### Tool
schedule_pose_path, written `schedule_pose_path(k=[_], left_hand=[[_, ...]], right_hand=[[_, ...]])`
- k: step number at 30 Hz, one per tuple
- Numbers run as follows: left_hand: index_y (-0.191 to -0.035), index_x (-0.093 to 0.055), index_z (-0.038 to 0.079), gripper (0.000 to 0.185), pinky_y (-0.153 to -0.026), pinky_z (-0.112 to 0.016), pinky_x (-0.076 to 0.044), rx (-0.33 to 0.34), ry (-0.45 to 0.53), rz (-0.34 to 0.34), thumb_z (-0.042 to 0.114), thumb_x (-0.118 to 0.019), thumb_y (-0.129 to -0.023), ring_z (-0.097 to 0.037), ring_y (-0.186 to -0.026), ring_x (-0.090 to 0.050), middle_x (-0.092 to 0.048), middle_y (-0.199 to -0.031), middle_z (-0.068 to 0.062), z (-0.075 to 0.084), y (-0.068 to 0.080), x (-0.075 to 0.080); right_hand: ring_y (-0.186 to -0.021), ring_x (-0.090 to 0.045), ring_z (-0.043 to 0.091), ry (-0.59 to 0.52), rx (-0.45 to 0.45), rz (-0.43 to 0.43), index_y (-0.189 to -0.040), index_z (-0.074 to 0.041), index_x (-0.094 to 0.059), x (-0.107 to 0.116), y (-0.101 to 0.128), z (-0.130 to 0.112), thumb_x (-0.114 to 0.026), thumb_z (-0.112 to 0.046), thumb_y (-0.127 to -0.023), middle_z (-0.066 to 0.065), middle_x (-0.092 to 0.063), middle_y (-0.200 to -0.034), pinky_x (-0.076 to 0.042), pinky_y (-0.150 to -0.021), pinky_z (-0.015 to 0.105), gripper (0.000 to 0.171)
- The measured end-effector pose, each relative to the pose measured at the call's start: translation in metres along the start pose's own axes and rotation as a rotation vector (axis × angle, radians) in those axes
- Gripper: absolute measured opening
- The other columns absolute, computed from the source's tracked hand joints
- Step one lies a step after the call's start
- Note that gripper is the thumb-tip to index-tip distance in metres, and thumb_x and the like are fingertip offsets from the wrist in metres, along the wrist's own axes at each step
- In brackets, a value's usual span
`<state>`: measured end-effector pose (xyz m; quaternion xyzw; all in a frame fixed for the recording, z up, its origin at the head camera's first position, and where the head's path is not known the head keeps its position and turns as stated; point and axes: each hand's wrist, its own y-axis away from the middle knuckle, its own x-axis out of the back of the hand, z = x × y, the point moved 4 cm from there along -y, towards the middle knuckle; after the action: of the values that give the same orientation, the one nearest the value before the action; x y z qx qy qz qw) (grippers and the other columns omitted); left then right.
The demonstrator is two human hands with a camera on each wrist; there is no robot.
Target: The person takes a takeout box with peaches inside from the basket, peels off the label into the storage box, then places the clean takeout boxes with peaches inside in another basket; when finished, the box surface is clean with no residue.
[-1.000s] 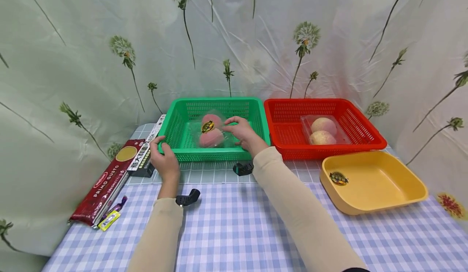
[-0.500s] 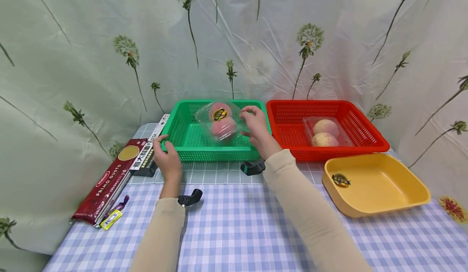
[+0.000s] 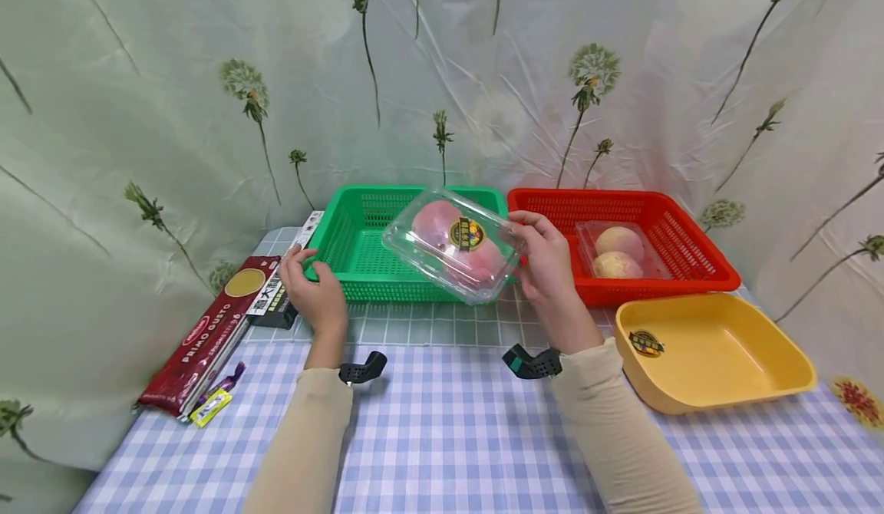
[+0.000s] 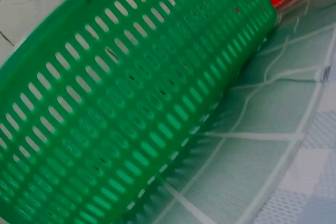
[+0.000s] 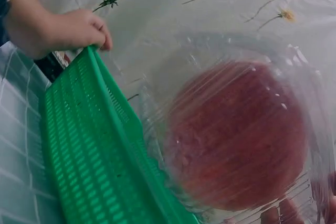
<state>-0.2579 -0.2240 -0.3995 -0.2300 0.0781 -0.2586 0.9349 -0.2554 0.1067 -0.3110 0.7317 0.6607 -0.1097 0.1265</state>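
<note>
A clear plastic clamshell box (image 3: 452, 244) with two pink peaches (image 3: 435, 221) and a dark round label is tilted in the air over the front right of the green basket (image 3: 400, 290). My right hand (image 3: 549, 265) pinches its right end between fingers and thumb. In the right wrist view one peach (image 5: 236, 135) fills much of the picture, with some fingertips at the lower edge. The left hand (image 3: 316, 295) grips the green basket's front left corner, fingers curled over the rim. Only basket wall and cloth show in the left wrist view.
A red basket (image 3: 656, 293) at right holds another clear box with two paler peaches (image 3: 618, 252). Before it stands a yellow tub (image 3: 718, 345). Left lie a red spaghetti pack (image 3: 207, 337), a black-and-white pasta box (image 3: 276, 307) and small wrapped sweets (image 3: 210, 406).
My right hand has lifted the clamshell box out of the green basket and drawn it right and nearer, turning it. The left hand has stayed at the basket's corner.
</note>
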Motion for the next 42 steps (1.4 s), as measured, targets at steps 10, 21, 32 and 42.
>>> schedule_pose_path(k=[10,21,32,42], left_hand=[[-0.114,-0.064,-0.002,0.023,-0.107,-0.032,-0.041,-0.223,0.219,-0.203,0.004,-0.049,-0.096,-0.020,-0.125,-0.057,-0.066,-0.128,-0.012,0.055,0.005,-0.008],[-0.122,-0.061,0.000,0.026,-0.094,-0.029,-0.053,-0.183,0.396,-0.843,0.015,-0.050,-0.103,-0.016,-0.102,-0.068,-0.068,-0.119,-0.016,0.104,0.028,-0.025],[-0.134,-0.061,0.012,0.033,-0.100,-0.045,-0.052,-0.185,0.223,-1.468,0.019,-0.057,-0.102,-0.034,-0.118,-0.065,-0.064,-0.134,-0.009,0.107,0.070,-0.038],[-0.144,-0.054,0.022,0.047,-0.115,-0.052,-0.038,-0.260,0.013,-1.741,0.027,-0.063,-0.098,-0.024,-0.141,-0.047,-0.054,-0.149,-0.005,0.097,0.103,-0.048]], right_hand=[[-0.107,-0.060,0.017,0.169,0.043,-0.158,-0.105,-0.022,-0.066,0.048,0.021,0.003,-0.053,-0.018,-0.103,-0.009,-0.067,-0.105,-0.057,-0.087,0.027,0.013],[-0.102,-0.064,0.013,0.269,0.079,-0.407,-0.107,-0.016,-0.067,0.074,0.021,0.009,-0.052,-0.011,-0.103,-0.006,-0.068,-0.105,-0.055,-0.088,0.022,0.017],[-0.091,-0.055,0.013,0.540,0.079,-0.575,-0.109,-0.003,-0.062,0.089,0.016,0.026,-0.050,-0.009,-0.103,-0.005,-0.064,-0.102,-0.051,-0.073,0.020,0.015],[-0.099,-0.056,0.029,0.864,0.063,-0.642,-0.114,-0.006,-0.064,0.087,0.018,0.028,-0.057,-0.014,-0.101,0.016,-0.063,-0.115,-0.055,-0.078,0.032,0.017]])
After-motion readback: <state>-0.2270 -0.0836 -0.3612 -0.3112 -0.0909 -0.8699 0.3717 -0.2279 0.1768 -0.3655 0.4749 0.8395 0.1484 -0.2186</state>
